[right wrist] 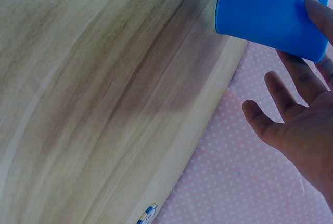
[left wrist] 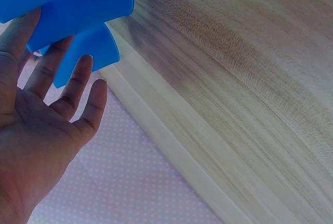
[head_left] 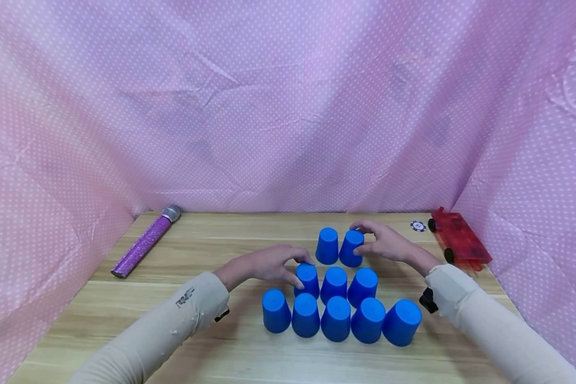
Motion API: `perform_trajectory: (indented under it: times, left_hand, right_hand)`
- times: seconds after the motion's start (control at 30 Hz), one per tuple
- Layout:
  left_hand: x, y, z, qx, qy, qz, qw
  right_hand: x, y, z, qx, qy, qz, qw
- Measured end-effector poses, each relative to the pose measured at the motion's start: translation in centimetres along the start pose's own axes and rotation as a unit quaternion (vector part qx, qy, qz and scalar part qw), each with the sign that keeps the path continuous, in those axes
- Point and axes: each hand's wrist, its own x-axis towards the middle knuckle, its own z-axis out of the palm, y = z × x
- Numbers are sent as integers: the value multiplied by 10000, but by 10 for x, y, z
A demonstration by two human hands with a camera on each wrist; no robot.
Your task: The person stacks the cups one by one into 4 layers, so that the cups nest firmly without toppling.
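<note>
beige-sleeved arms [head_left: 168,325] nearest. blue cups [head_left: 336,319] inverted between arms: rows of five, three, two. left hand [head_left: 272,263]: thumb and finger pinch left cup [head_left: 307,273] of middle row. right hand [head_left: 388,242]: same grip, right cup [head_left: 349,248] of back row. other fingers spread.

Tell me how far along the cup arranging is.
Done, it seems: five blue cups stand upside down in the front row. In hand: the left grip holds the middle row's leftmost cup; the right grip holds the back row's right cup. Left, probably: releasing these two, since neither is let go yet. Whether more cups follow, I cannot tell.
</note>
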Motion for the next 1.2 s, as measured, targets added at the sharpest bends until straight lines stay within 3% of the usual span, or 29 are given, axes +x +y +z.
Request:
perform_trajectory:
  times: [0.27,0.47,0.63,0.8,0.9,1.03,1.2]
  left_hand:
    - [0,-1,1,0,8,56,10000]
    - [0,-2,2,-14,44,69,10000]
    - [0,-2,1,45,59,67,9999]
    - [1,-3,0,95,57,41,9999]
    - [1,-3,0,120,70,26,9999]
    - [0,-3,0,112,68,1,9999]
    - [0,-1,1,102,26,-13,9999]
  right_hand:
    - [-11,-3,-4,-217,164,-170,9995]
    - [-37,-12,-16,-541,565,-375,9962]
    - [-61,-17,-20,-390,587,-643,9954]
    - [-82,-21,-14,-525,386,-783,9948]
    - [-88,-23,-8,-640,101,-620,9960]
    - [-91,-24,0,-627,-289,-337,9970]
    - [-90,-22,9,-584,-584,-354,9960]
